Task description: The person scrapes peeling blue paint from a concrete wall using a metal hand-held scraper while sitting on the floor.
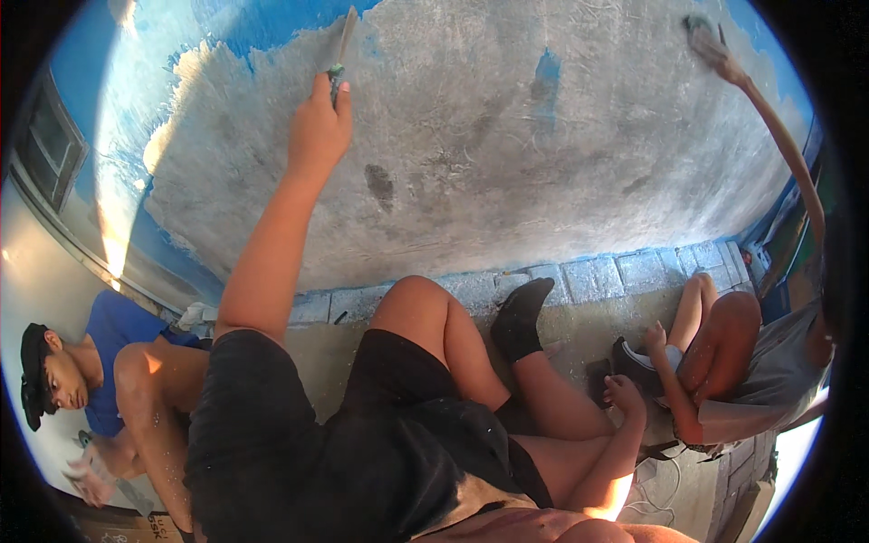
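My left hand point(319, 131) is raised against the wall, fingers closed round the handle of a scraper point(345, 45). The scraper's narrow blade points up, near the border between peeling blue paint point(258, 32) and the bare grey wall point(434, 118). Low on the right, my right hand point(625, 395) is near my bent leg with its fingers curled. A small dark object point(597, 378) is next to those fingers; what it is and whether I grip it are unclear.
On the right, a person in a grey shirt point(769, 362) reaches up, a hand point(711, 52) with a dark tool on the wall. A person in a blue shirt point(122, 335) sits close on my left. Pale blocks point(593, 279) line the wall's foot. A cable point(665, 493) lies at lower right.
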Available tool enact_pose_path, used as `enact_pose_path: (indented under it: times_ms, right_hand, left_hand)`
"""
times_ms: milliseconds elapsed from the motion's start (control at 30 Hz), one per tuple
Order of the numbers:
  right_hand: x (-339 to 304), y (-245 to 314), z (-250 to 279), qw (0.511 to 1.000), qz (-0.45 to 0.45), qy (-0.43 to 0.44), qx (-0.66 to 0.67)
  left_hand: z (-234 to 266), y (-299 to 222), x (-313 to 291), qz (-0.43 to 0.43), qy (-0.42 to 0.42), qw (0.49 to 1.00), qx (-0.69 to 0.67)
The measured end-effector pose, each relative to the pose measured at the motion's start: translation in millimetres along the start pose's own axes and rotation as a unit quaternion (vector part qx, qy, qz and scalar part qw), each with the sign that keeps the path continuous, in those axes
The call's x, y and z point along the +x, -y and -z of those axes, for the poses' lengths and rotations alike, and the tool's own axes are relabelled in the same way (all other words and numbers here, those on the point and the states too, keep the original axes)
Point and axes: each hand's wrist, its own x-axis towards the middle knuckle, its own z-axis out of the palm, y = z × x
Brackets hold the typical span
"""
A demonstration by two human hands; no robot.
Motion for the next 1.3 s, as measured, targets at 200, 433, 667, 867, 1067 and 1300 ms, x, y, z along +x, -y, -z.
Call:
enact_pose_path:
  times_ms: [200,433,667,867,1067,1300]
  right_hand:
    - [-3,3,3,0.999,-0.016,0.004,-0.050]
    - [4,-3,1,1.000,-0.013,-0.005,-0.025]
    - [-3,-2,5,0.998,-0.024,-0.007,-0.059]
    - [-2,-4,4,0.999,-0.016,-0.012,-0.051]
    - [-9,1,3,0.997,-0.024,-0.013,-0.066]
    - [-8,-4,6,0.999,-0.015,-0.004,-0.042]
  left_hand:
    - [50,6,21,-0.062,0.029,0.987,0.146]
    - [79,28,59,-0.166,0.014,0.949,0.269]
    - [91,31,81,-0.258,0.017,0.921,0.292]
    - [91,37,99,-0.305,-0.018,0.912,0.274]
    - [90,20,101,-0.246,0.054,0.930,0.267]
    - [94,18,112,-0.235,0.074,0.925,0.288]
